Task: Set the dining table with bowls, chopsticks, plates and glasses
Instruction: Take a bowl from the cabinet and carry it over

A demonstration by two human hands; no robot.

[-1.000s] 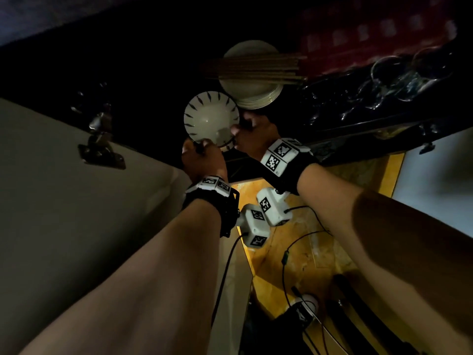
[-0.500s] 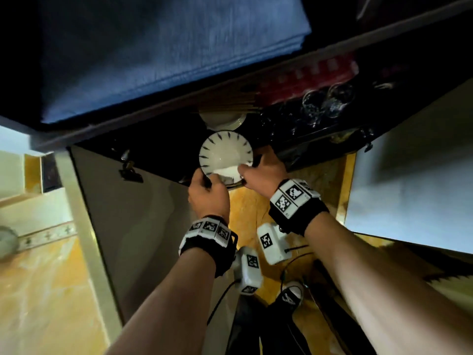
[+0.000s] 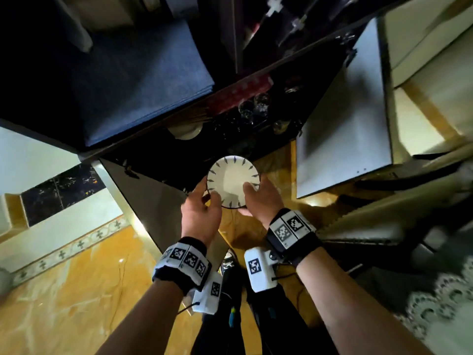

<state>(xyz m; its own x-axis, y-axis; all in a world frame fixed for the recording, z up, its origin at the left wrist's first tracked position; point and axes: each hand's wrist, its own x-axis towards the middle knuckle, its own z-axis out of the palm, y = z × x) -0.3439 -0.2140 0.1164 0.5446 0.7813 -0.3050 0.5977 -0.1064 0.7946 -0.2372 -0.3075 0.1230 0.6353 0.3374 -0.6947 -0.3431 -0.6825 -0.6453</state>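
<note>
Centre frame: you hold a white bowl (image 3: 231, 181) w/ dark leaf marks round its rim, both hands clamped on it. Your left hand (image 3: 201, 216) grips the lower-left rim; right hand (image 3: 261, 198) grips the lower-right rim, thumb over the edge. Bowl sits clear of the open cabinet (image 3: 230, 139) above it. Inside, upper centre: stacked plates (image 3: 185, 130) w/ chopsticks (image 3: 197, 116) just above them, glasses (image 3: 253, 106) to the right. Cabinet interior dark; detail unclear.

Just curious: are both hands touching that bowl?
Touching. The head view shows the left hand and right hand gripping opposite rims of the bowl.
</note>
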